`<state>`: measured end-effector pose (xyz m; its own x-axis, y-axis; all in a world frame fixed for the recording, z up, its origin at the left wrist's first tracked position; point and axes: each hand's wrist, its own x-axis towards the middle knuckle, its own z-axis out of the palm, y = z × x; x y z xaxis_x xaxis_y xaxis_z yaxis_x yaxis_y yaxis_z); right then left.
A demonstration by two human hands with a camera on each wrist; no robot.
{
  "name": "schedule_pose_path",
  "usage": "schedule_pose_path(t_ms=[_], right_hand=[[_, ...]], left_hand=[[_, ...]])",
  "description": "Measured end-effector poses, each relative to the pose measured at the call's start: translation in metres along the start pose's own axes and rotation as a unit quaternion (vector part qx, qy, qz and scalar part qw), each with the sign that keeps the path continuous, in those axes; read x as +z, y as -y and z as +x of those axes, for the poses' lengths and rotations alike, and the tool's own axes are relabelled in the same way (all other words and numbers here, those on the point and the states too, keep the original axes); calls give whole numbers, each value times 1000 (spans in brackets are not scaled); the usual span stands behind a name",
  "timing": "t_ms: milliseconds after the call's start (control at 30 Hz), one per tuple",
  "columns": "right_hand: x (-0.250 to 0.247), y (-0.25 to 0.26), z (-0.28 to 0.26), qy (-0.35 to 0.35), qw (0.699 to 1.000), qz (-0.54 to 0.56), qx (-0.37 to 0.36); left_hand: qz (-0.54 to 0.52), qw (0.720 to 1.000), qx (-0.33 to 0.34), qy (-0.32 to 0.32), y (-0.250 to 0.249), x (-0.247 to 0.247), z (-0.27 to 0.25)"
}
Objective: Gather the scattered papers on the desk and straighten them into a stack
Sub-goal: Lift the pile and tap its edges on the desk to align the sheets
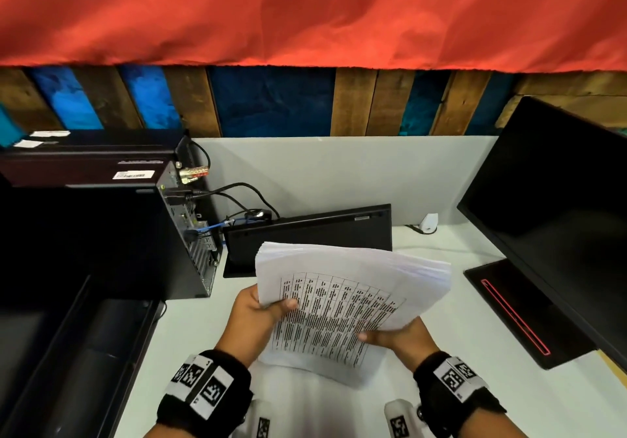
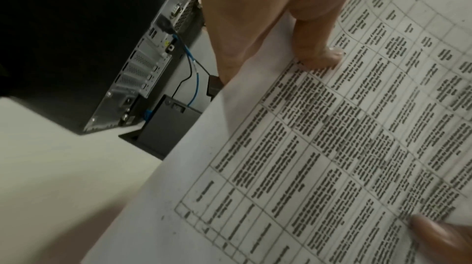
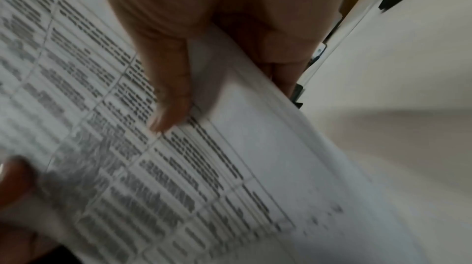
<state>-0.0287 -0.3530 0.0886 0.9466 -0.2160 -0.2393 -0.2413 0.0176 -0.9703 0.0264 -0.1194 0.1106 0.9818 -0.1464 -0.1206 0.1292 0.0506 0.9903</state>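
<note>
A thick sheaf of white papers (image 1: pixel 342 305) with a printed table on the top sheet is lifted above the white desk (image 1: pixel 441 400), its sheets slightly fanned at the far edge. My left hand (image 1: pixel 261 308) grips its left edge, thumb on top and fingers underneath. My right hand (image 1: pixel 397 336) holds the right edge the same way, thumb lying on the printed table. In the left wrist view my thumb (image 2: pixel 316 46) presses the papers (image 2: pixel 332 157). The right wrist view is blurred; there my right hand (image 3: pixel 194 78) clamps the papers (image 3: pixel 204 167), thumb over, fingers under.
A black computer tower (image 1: pixel 101 234) with cables stands at the left, and a black keyboard (image 1: pixel 308 234) leans on edge behind the papers. A dark monitor (image 1: pixel 556 213) on a black base with a red stripe (image 1: pixel 515 315) fills the right. A grey partition (image 1: pixel 339 173) backs the desk.
</note>
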Motion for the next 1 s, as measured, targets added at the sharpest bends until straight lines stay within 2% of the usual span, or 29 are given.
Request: schedule_pose_path(t_ms=[100, 267, 467, 667, 767, 800, 900, 933, 1000], right_hand=[[4, -3, -6, -25, 1000, 7, -7], [6, 14, -15, -19, 999, 9, -48], [13, 23, -18, -26, 997, 34, -68], [18, 46, -24, -64, 987, 50, -136], [24, 52, -28, -140, 964, 57, -217], [26, 53, -31, -163, 953, 29, -255], [32, 56, -38, -204, 889, -155, -379], [33, 56, -39, -207, 878, -191, -388], [36, 55, -40, -207, 883, -200, -370]], left_hand=[[-29, 999, 15, -1, -5, -5, -5], [-32, 997, 65, -14, -16, -11, -8], [-48, 997, 64, -22, -10, -3, -17], [-31, 988, 135, -62, -31, 4, -22], [-21, 983, 158, -88, -40, 10, -25], [-27, 981, 166, -96, -42, 11, -26], [-61, 971, 192, -124, -50, 18, -28], [-69, 968, 193, -144, -53, 20, -27], [-88, 962, 182, -183, -59, 23, -23]])
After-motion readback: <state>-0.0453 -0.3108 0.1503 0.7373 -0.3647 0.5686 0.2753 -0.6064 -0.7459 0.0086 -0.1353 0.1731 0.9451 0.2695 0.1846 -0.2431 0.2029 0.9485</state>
